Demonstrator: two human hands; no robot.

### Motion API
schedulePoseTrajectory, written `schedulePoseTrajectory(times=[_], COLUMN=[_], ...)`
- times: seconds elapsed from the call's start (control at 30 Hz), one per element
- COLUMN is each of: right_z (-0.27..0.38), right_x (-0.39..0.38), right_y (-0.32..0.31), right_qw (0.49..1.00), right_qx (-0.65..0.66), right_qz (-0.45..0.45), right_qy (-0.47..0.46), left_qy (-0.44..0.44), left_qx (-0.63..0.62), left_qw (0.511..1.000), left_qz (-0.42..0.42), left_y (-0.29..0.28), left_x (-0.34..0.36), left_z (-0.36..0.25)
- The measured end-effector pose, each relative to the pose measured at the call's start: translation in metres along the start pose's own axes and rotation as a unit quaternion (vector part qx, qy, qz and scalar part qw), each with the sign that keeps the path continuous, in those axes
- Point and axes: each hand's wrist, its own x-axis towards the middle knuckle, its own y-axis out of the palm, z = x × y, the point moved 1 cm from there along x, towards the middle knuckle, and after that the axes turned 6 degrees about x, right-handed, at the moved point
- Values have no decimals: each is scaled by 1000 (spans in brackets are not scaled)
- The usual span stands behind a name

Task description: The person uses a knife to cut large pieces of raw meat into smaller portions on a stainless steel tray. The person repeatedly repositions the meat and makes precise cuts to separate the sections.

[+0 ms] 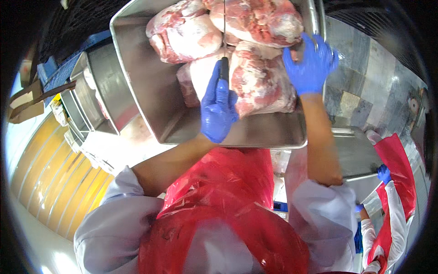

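Observation:
Several large pieces of raw meat lie in a deep metal bin in front of me. My left hand [218, 107], in a blue glove, is closed around the black handle [224, 69] of a tool. From that handle a long, thin metal part points away over the meat; whether it is a knife seen edge-on or a rod, I cannot make out. Beneath it are a pale piece of meat [204, 78] and a redder piece [262, 82]. My right hand [310, 64], also blue-gloved, is spread at the right side of the metal bin [302, 132], beside the far-right meat piece [258, 20].
Other metal bins [114, 80] stand to the left, near a cardboard box [27, 102]. Yellow slatted panels [50, 173] show at lower left. On the right, a co-worker in a red apron [396, 160] stands beside a metal surface [353, 153]; grey floor tiles [360, 73] lie beyond.

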Motion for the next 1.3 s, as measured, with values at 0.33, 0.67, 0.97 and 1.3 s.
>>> schedulePoseTrajectory(times=[0.33, 0.67, 0.97, 1.3], right_z=[15, -4, -15, 14], right_x=[76, 59, -52, -56], right_y=[109, 154, 156, 54], right_qw=[964, 998, 960, 852], right_qx=[-79, 26, -53, 83], right_qz=[252, 56, 244, 488], right_qy=[-28, -18, -126, 172], left_qy=[-17, -24, 11, 312], left_qx=[86, 75, 60, 689], left_qw=[995, 997, 997, 654], left_qz=[-46, 4, 45, 30], left_y=[-100, -119, -115, -110], left_x=[-17, -12, 12, 75], left_z=[-12, 22, 53, -83])
